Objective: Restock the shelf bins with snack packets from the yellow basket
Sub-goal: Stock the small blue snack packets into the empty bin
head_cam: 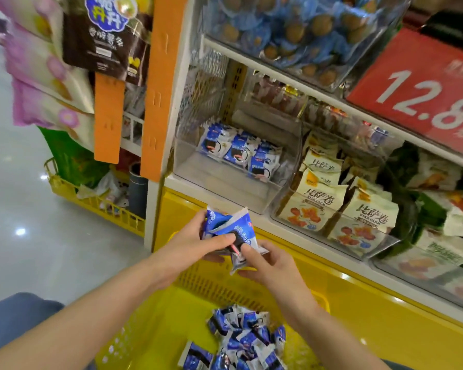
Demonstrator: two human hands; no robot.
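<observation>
Two hands on my feed, both busy with one little bunch of blue snack packets. I'm using the clear bin at the left end of the lower shelf as my landmark. The bunch is just below and in front of that bin, not touching it. The left hand is wrapped round the bunch with its thumb laid across the top. The right hand pinches the lowest packet between thumb and fingers. I count at least two packets in the bunch, maybe three, can't split them cleanly.

Inside the bin there are roughly six binned packets of the same blue kind, bunched toward its back. Well below the bin is one yellow basket with a loose pile of them, too jumbled to count. Right beside the bin are cream packets, at least four. One second basket sits on the floor down-left of the bin.
</observation>
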